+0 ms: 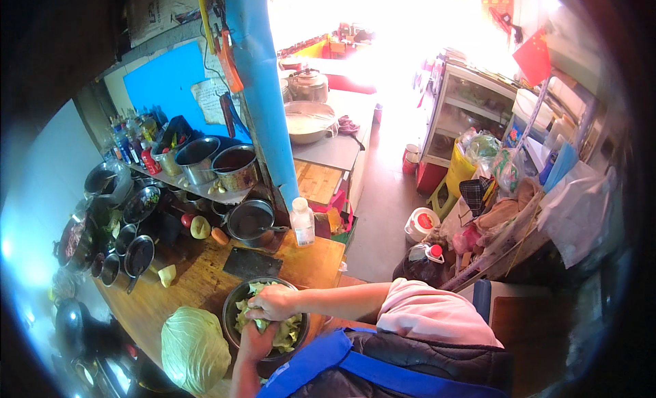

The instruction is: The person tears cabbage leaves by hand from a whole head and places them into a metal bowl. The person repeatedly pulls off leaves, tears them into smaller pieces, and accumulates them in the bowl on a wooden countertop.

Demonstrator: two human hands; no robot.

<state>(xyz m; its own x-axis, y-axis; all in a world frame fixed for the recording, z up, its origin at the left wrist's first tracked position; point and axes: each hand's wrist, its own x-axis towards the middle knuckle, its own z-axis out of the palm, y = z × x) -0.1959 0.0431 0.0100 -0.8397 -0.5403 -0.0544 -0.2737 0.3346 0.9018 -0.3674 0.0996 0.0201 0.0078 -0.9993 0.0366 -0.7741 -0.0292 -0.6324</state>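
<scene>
A round metal bowl (pixel 301 343) at the front edge of the wooden table holds torn pale-green cabbage leaves (pixel 288 335). Above it my right hand (pixel 272 301) reaches in from the right with its fingers curled. My left hand (pixel 256 340) comes up from below, closed just under the right one. Between them both hands grip cabbage leaf, partly hidden by the fingers. A large whole cabbage (pixel 195 350) sits to the left of the bowl. Behind the bowl lies a dark, flat, rectangular piece like a cleaver blade (pixel 251 263).
On the wooden table (pixel 147 299) stand a white-capped bottle (pixel 301 223), a dark pan (pixel 250 221) and a pale vegetable piece (pixel 167 275). Pots (pixel 236 167) and seasoning bottles crowd a shelf behind. A blue post (pixel 263 90) rises there. Buckets and bags line the right side.
</scene>
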